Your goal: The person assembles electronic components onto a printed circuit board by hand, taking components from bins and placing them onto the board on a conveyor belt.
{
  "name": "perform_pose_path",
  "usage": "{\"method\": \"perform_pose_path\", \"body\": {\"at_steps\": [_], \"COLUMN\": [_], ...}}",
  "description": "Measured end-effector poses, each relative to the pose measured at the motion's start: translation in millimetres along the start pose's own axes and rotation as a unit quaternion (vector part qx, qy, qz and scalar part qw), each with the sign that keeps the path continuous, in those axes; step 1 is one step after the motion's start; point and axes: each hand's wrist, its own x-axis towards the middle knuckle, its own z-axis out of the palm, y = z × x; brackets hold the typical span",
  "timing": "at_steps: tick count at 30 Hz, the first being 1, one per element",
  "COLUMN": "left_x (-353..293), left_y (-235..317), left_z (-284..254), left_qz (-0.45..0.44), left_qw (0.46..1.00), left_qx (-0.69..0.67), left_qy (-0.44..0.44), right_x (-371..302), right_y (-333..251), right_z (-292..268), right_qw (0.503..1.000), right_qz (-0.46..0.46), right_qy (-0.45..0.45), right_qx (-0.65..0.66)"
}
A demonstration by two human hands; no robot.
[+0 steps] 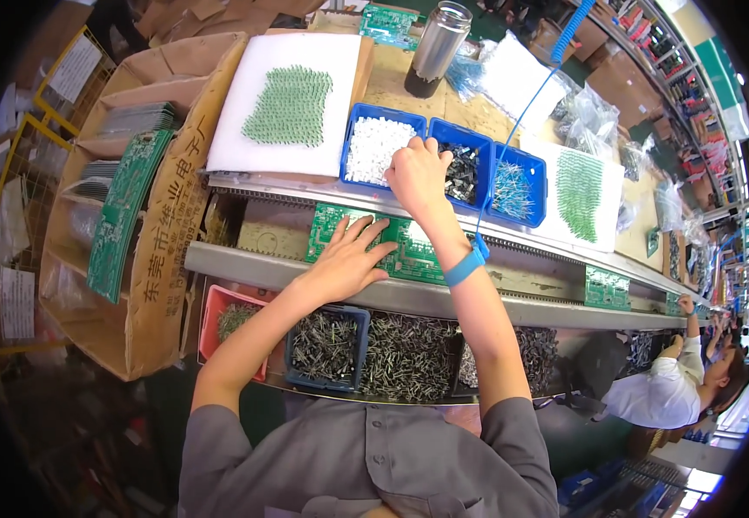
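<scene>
My left hand (346, 262) lies with its fingers spread on a green circuit board (419, 250), which sits between the rails of the line. Part of the board is hidden under that hand. Beyond it, my right hand (421, 173) reaches over the adjoining sides of two blue bins, fingers curled downward; its fingertips and anything in them are hidden. White small blocky parts (376, 148) fill the left bin, and black parts (461, 179) lie in the middle one. Thin-leaded blue components (511, 190) fill a third bin at the right. A blue strap (466, 266) circles my right wrist.
White foam sheets (229, 129) carrying green components flank the bins. A metal bottle (439, 47) stands behind. Bins of leaded parts (409, 354) line the near side. A divided carton (176, 224) holds boards at left. Another person (660, 393) works at right.
</scene>
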Motion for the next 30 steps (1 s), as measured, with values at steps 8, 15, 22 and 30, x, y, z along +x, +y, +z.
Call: {"method": "perform_pose_path", "body": {"at_steps": [8, 15, 22, 30], "left_x": [10, 47, 95, 114], "left_y": [-10, -23, -31, -35], "left_z": [-16, -50, -44, -25], "left_qz": [-0.013, -0.056, -0.075, -0.111], "left_qw": [0.994, 0.969, 0.965, 0.956], "left_qx": [-0.096, -0.07, 0.084, 0.149], "left_qy": [0.042, 0.23, 0.237, 0.225], "right_x": [0, -37, -95, -119], "right_y": [16, 36, 50, 58], "right_z": [-10, -45, -39, -29], "right_qw": [0.988, 0.92, 0.909, 0.903], "right_qz": [-0.008, 0.065, 0.056, 0.082], "right_qy": [0.079, 0.016, -0.036, -0.033], "right_qx": [0.136, 0.387, 0.411, 0.421]}}
